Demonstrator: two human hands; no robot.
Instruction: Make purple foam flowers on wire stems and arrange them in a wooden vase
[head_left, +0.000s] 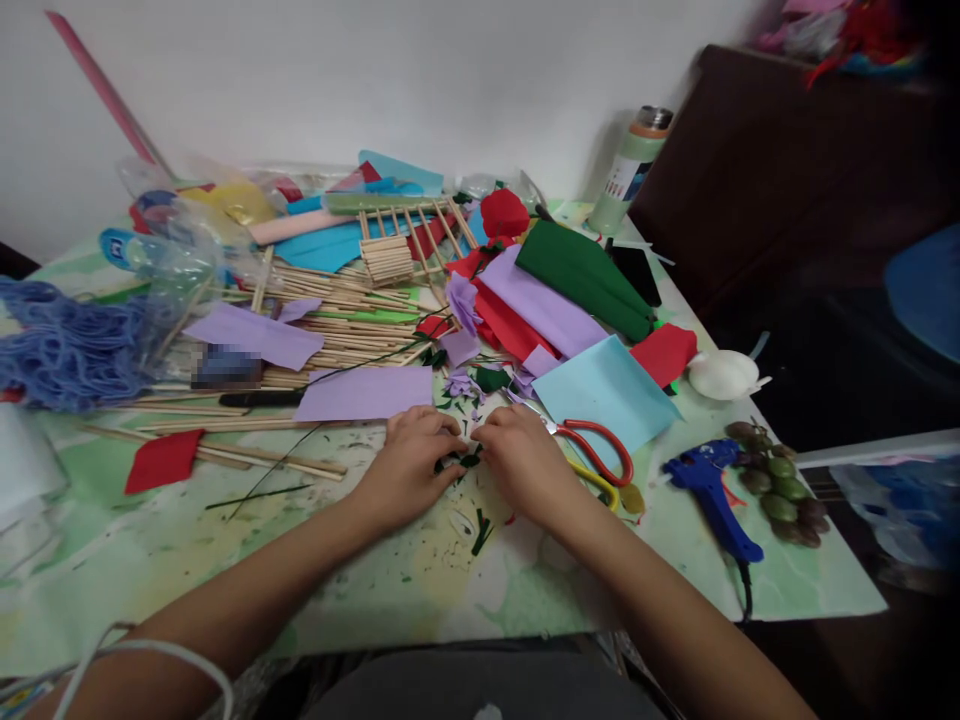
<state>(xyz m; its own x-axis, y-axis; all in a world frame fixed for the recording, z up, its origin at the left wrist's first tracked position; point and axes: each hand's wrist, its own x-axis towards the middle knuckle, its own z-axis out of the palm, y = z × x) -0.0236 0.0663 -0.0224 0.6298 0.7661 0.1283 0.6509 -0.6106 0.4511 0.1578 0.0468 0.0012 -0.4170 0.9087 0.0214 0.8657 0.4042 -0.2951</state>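
Right now I see both bare hands close together at the centre of the frame, low over the green-and-white patterned tabletop [360,590]. The left hand [411,462] bends its fingers inward, thumb a little apart from them, beside small dark green scraps [471,459]. The right hand [519,455] curls its fingers toward the same spot, fingertips near those of the left; from my distant seat I cannot tell whether either one pinches anything. The scraps lie between and just below the fingertips, with dark green strips [481,532] on the table nearer the bottom of the frame.

Just right of the right hand I make out red-handled scissors [628,468], partly over a light blue paper sheet [611,390], and a yellow loop handle [612,492] beneath. Above the left hand is a flat lilac paper strip [367,393], touching a slim black handle [261,399] at its left end. Thin wooden sticks [341,335] spread over the centre left, and a dark green paper roll [585,280] leans across lilac and red paper at upper centre.

At the right of the frame, a blue glue gun [712,495] lies beside green and purple grapes [784,490], below a white rounded object [724,375]. Far left, I have a periwinkle mesh bundle [67,345]; a red paper piece [163,460] rests on sticks at lower left.
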